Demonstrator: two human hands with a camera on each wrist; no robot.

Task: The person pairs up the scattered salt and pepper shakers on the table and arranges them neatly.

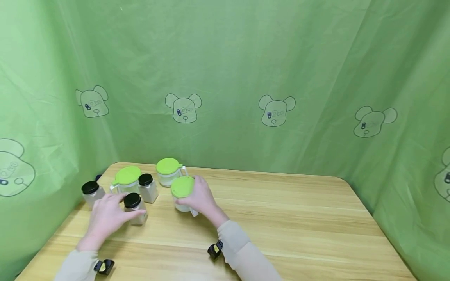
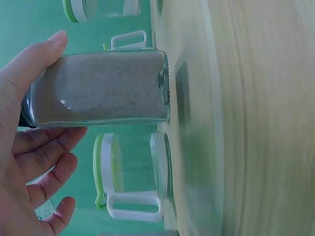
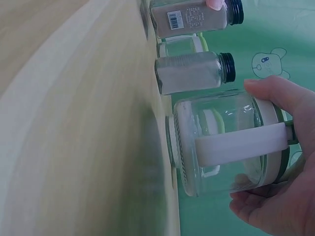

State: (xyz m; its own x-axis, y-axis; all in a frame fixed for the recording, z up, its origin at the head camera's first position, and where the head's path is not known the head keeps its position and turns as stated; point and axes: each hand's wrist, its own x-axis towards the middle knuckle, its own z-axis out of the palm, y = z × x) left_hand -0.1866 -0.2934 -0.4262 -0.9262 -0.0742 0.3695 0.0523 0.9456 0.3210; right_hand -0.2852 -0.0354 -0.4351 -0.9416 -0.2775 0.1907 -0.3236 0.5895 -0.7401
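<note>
Head view shows six jars gathered toward the left of the wooden table (image 1: 299, 218), each hand at one of them, so the reach looks short for both arms. The left hand (image 1: 107, 214) curves round the near black-lidded jar (image 1: 138, 216), which stands in front of the left green-lidded jar (image 1: 128, 176) and the middle black-lidded jar (image 1: 149, 191), with the outer black-lidded jar (image 1: 92, 191) just beyond the knuckles. The right hand (image 1: 202, 196) has the near green-lidded jar (image 1: 183, 188), in front of the rear green-lidded jar (image 1: 168, 169); its white handle (image 1: 193, 212) points toward the person, left unused. Left wrist view has thumb and first fingers spread only as wide as the square glass and closed on its upper part, the lid toward the palm, the last two fingers loose; flat sides probably give a steady pinch. Grey-brown powder (image 2: 98, 88) fills most of it, and a gap before the shadow suggests a base just off the table, though I cannot be sure. Right wrist view shows thumb and fingertips bent round opposite sides of the collar under the green lid, likely because the rim suits a grip from above better than the side handle. That jar looks see-through with no contents I can make out, and its base appears raised and slightly tilted.
</note>
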